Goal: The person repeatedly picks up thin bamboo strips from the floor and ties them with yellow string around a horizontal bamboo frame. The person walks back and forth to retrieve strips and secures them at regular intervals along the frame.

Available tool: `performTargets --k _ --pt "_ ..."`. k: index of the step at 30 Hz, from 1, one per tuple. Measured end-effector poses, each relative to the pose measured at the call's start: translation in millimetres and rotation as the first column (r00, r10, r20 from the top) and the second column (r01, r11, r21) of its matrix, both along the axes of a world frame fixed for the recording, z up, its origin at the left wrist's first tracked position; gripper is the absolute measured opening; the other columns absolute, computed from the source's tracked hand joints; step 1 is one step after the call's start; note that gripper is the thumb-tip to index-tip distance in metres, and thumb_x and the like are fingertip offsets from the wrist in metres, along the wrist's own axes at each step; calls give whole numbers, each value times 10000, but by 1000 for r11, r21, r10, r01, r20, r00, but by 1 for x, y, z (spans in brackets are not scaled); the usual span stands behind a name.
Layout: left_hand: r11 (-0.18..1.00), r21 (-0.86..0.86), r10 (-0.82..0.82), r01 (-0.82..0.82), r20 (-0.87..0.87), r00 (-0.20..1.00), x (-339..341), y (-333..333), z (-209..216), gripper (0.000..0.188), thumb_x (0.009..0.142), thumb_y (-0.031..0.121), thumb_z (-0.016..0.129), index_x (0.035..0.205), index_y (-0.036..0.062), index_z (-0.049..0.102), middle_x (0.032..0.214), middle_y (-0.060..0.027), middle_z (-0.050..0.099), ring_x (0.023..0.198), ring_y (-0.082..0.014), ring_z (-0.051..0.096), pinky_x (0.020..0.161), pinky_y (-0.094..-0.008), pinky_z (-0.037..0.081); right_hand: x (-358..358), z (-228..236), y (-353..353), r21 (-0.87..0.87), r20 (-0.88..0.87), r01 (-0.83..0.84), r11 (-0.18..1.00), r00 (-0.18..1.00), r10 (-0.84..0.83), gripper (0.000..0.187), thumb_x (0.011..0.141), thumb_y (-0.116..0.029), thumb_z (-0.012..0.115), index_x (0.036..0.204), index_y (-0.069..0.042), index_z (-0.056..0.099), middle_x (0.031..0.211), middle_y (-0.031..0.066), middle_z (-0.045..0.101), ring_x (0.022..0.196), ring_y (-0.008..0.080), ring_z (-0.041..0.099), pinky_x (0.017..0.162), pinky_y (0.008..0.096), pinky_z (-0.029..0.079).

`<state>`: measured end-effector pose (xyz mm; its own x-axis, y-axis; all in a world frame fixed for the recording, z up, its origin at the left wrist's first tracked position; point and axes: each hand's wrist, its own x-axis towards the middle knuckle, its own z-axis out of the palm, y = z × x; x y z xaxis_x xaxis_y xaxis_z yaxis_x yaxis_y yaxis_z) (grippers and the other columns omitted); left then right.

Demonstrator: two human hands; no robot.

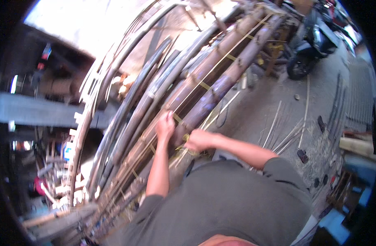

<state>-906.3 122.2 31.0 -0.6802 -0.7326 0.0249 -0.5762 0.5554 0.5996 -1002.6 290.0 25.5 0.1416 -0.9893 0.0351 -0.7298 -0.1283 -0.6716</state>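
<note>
Two thick brown bamboo poles (225, 87) run diagonally in front of me, joined by a row of short yellow bands (204, 85). Over the gap between them lies a long, thin pale strip (233, 48). My left hand (165, 126) is at the far pole, beside the strip and a yellow band; its fingers are closed, and what they pinch is hidden. At the near pole, my right hand (199, 140) is closed on a bunch of yellow cord (184, 141), with loose ends sticking out by the fingers.
Several more poles (151, 92) are stacked beyond the bound pair. A motorcycle (313, 47) stands at the far right. Thin rods (288, 137) and a sandal (302, 156) lie on the floor to my right, near corrugated sheets (358, 94).
</note>
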Motion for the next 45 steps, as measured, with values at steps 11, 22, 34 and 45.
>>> performTargets --k 11,22,34,45 --pt "966 -176 187 -191 -40 982 -50 -126 -56 302 928 240 494 1035 31 683 949 -241 672 924 -442 632 795 -498 495 61 3 -2 -229 -152 150 962 970 -187 172 749 -142 565 898 -62 593 862 151 606 838 372 608 753 467 483" --pt "987 -80 140 -136 52 989 149 -84 28 385 950 238 432 1160 -30 612 1068 -272 648 1037 -427 610 898 -479 478 188 -68 -30 591 762 -144 793 -222 -608 267 946 -290 551 1081 -67 609 1071 97 654 921 209 637 795 365 526" --pt "995 -86 42 -41 4 999 197 -37 -34 348 954 375 468 1133 126 634 1021 -222 661 972 -410 631 834 -519 480 181 64 -193 -142 -275 381 913 871 -407 538 974 -527 395 1021 -106 727 923 177 678 901 345 640 823 476 463" --pt "990 87 96 -108 135 986 194 -36 -12 362 954 455 455 1086 185 657 950 -158 679 937 -375 640 789 -459 478 171 29 -52 133 318 -148 980 943 99 371 924 -320 538 715 -27 625 619 133 593 587 276 580 598 412 465"
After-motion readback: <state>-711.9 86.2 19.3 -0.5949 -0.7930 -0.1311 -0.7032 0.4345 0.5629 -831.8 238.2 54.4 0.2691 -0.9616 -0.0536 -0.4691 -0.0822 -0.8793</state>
